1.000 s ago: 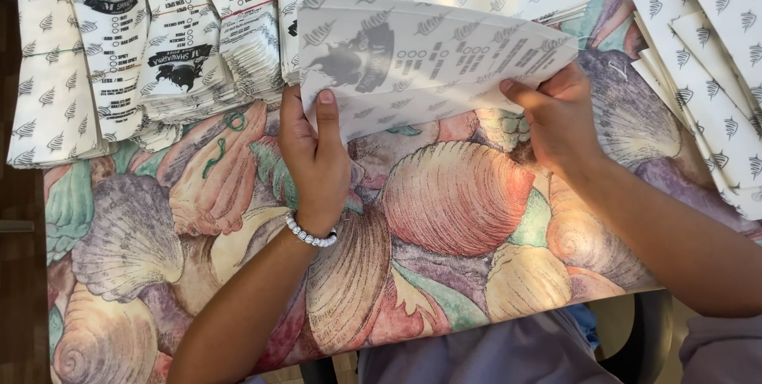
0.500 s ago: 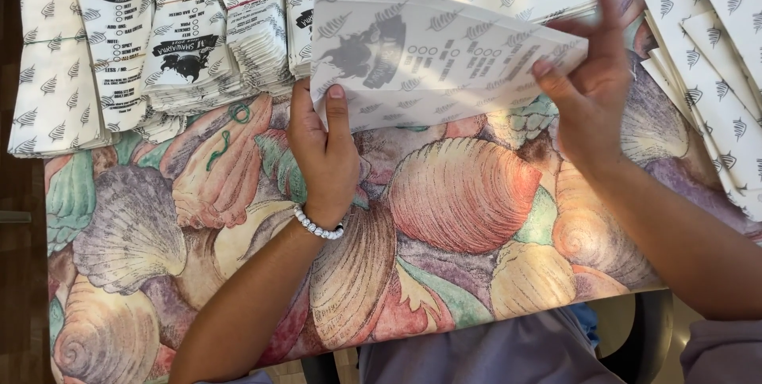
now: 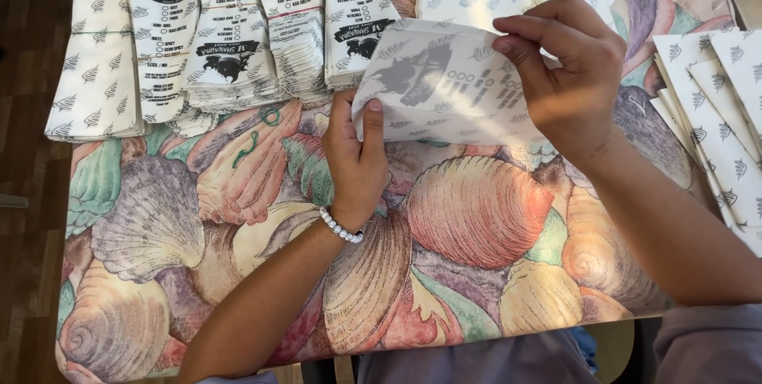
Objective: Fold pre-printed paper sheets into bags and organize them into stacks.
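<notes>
head view: we hold one white paper bag (image 3: 444, 94) over the table. our left hand (image 3: 357, 162) pinches its near corner and our right hand (image 3: 567, 74) grips its top edge. many bags sit in rows (image 3: 214, 34) already, and flat ones (image 3: 714, 106) wait. the tablecloth (image 3: 476, 217) has big seashells; the floor (image 3: 24, 193) is dark wood.

A thin white paper sheet (image 3: 444, 98) carries grey leaf marks and black print. At twelve o'clock, white printed paper bags (image 3: 230, 34) match. The seashell-patterned tablecloth (image 3: 476, 217) shows pink, peach, green and mauve.
</notes>
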